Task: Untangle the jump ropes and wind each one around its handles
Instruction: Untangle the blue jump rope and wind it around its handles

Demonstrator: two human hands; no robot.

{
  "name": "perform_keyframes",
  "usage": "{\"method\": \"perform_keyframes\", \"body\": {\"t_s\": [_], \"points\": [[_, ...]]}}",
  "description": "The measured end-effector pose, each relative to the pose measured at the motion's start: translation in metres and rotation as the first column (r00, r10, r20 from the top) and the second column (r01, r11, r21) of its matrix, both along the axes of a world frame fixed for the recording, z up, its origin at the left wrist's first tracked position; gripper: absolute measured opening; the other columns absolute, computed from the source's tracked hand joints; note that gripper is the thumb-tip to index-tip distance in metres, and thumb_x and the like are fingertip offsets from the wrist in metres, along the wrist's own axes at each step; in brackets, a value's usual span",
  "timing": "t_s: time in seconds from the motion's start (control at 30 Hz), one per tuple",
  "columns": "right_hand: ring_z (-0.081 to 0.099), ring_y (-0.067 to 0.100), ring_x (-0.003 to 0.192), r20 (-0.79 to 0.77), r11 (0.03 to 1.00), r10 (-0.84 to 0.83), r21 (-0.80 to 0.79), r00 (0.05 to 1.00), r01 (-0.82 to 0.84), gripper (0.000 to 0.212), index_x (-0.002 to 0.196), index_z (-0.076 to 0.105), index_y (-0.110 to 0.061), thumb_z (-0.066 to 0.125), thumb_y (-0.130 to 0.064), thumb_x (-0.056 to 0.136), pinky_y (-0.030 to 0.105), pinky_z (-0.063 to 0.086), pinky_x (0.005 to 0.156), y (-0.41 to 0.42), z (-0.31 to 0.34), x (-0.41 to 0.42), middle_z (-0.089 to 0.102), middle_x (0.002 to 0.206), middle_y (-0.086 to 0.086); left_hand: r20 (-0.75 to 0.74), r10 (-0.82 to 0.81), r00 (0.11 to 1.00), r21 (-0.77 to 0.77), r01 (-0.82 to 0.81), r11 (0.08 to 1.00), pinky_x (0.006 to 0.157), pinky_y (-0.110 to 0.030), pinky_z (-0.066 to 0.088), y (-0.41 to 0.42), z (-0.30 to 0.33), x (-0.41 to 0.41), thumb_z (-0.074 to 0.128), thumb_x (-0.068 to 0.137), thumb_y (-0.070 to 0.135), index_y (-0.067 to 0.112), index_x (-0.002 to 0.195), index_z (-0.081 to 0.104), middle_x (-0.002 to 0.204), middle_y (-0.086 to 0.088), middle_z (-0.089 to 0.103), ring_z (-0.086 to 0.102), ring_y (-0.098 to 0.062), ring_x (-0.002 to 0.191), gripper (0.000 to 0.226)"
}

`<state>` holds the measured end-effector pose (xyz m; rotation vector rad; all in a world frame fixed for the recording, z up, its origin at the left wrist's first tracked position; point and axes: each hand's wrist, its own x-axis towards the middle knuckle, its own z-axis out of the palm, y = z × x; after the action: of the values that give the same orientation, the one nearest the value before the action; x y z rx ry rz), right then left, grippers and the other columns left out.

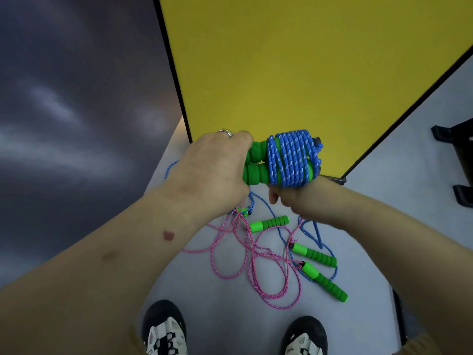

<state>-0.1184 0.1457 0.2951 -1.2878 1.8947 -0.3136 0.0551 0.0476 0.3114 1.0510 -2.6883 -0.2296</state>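
- A dark blurred wall stands at left, a yellow panel (294, 67) behind, and a pale grey floor (225, 298) below.
- The left hand (212, 165) grips the ends of two green handles (253, 165); blue rope (291, 157) is wound round them.
- The right hand (289, 196) sits just under the bundle; its fingers are hidden, so its grip is unclear.
- On the floor below lie pink rope (256, 254), loose blue rope (314, 234) and three more handles (314, 254), tangled.
- Two shoes (163, 329) are cut off.
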Motion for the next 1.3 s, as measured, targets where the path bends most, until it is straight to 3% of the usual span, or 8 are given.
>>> {"method": "perform_keyframes", "body": {"t_s": [0.1, 0.3, 0.67, 0.83, 0.93, 1.13, 1.2, 1.3], "points": [[0.053, 0.014, 0.066, -0.089, 0.993, 0.107, -0.038, 0.99, -0.111, 0.044, 0.089, 0.063, -0.011, 0.041, -0.046, 0.104, 0.022, 0.042, 0.061, 0.01, 0.008, 0.022, 0.057, 0.075, 0.005, 0.01, 0.028, 1.0, -0.03, -0.028, 0.999, 0.056, -0.035, 0.034, -0.002, -0.004, -0.001, 0.07, 0.067, 0.014, 0.02, 0.085, 0.046, 0.076, 0.002, 0.046, 0.05, -0.027, 0.078, 0.03], [0.033, 0.019, 0.057, -0.286, 0.971, 0.234, 0.026, 0.929, -0.237, 0.043, 0.071, 0.038, -0.01, 0.047, -0.038, 0.102, 0.029, 0.026, 0.048, 0.012, 0.041, 0.038, 0.037, 0.065, 0.007, 0.048, 0.041, 0.998, -0.03, -0.04, 0.999, 0.053, -0.033, 0.028, -0.001, -0.005, 0.0, 0.068, 0.067, 0.012, 0.021, 0.079, 0.039, 0.073, 0.002, 0.04, 0.046, -0.027, 0.073, 0.034], [0.051, 0.005, 0.045, -0.343, 0.968, 0.15, -0.14, 0.927, -0.208, 0.026, 0.082, 0.07, -0.022, 0.068, -0.047, 0.089, 0.021, 0.039, 0.039, -0.014, 0.087, 0.014, 0.059, 0.063, -0.001, 0.083, -0.115, 0.99, -0.039, 0.119, 0.992, 0.058, -0.039, 0.044, -0.001, -0.014, -0.001, 0.07, 0.07, 0.026, 0.026, 0.079, 0.046, 0.072, 0.004, 0.044, 0.052, -0.028, 0.073, 0.025], [0.05, 0.003, 0.046, -0.233, 0.952, -0.005, -0.299, 0.973, -0.067, 0.024, 0.077, 0.074, -0.023, 0.084, -0.045, 0.074, 0.013, 0.036, 0.039, -0.026, 0.083, -0.007, 0.069, 0.072, 0.002, 0.098, -0.172, 0.98, -0.052, 0.178, 0.983, 0.063, -0.041, 0.049, 0.0, -0.011, -0.003, 0.071, 0.067, 0.022, 0.026, 0.082, 0.046, 0.074, 0.005, 0.045, 0.052, -0.026, 0.075, 0.029], [0.045, 0.007, 0.049, -0.122, 0.936, -0.048, -0.352, 0.991, 0.002, 0.024, 0.077, 0.076, -0.023, 0.085, -0.045, 0.073, 0.023, 0.041, 0.049, -0.029, 0.074, -0.015, 0.064, 0.069, 0.008, 0.084, -0.218, 0.972, -0.076, 0.224, 0.972, 0.063, -0.039, 0.045, 0.002, -0.006, -0.001, 0.069, 0.066, 0.022, 0.029, 0.077, 0.037, 0.072, 0.008, 0.039, 0.049, -0.024, 0.075, 0.035], [0.05, 0.008, 0.043, 0.131, 0.954, -0.119, -0.259, 0.984, 0.15, 0.023, 0.078, 0.075, -0.012, 0.078, -0.034, 0.084, 0.017, 0.039, 0.041, -0.029, 0.044, -0.031, 0.062, 0.056, -0.001, 0.03, -0.233, 0.972, -0.052, 0.234, 0.971, 0.059, -0.034, 0.031, 0.009, 0.005, -0.003, 0.067, 0.067, 0.024, 0.031, 0.068, 0.026, 0.067, 0.011, 0.036, 0.043, -0.021, 0.069, 0.042], [0.066, 0.013, 0.058, 0.35, 0.947, -0.26, -0.089, 0.9, 0.308, 0.02, 0.081, 0.068, -0.009, 0.065, -0.022, 0.096, 0.018, 0.049, 0.046, -0.031, 0.022, -0.034, 0.068, 0.063, 0.001, -0.034, -0.182, 0.983, 0.042, 0.184, 0.982, 0.055, -0.036, 0.033, 0.01, 0.009, -0.001, 0.066, 0.066, 0.022, 0.03, 0.069, 0.034, 0.071, 0.009, 0.043, 0.047, -0.021, 0.071, 0.033], [0.068, 0.026, 0.102, 0.252, 0.947, -0.281, -0.085, 0.926, 0.311, 0.009, 0.097, 0.059, -0.021, 0.052, -0.022, 0.101, 0.018, 0.052, 0.061, -0.022, -0.016, -0.034, 0.069, 0.071, -0.008, -0.073, -0.052, 0.996, 0.175, 0.064, 0.982, 0.06, -0.039, 0.046, 0.009, 0.011, 0.0, 0.064, 0.067, 0.019, 0.025, 0.084, 0.05, 0.08, 0.006, 0.049, 0.051, -0.022, 0.079, 0.023]]}}
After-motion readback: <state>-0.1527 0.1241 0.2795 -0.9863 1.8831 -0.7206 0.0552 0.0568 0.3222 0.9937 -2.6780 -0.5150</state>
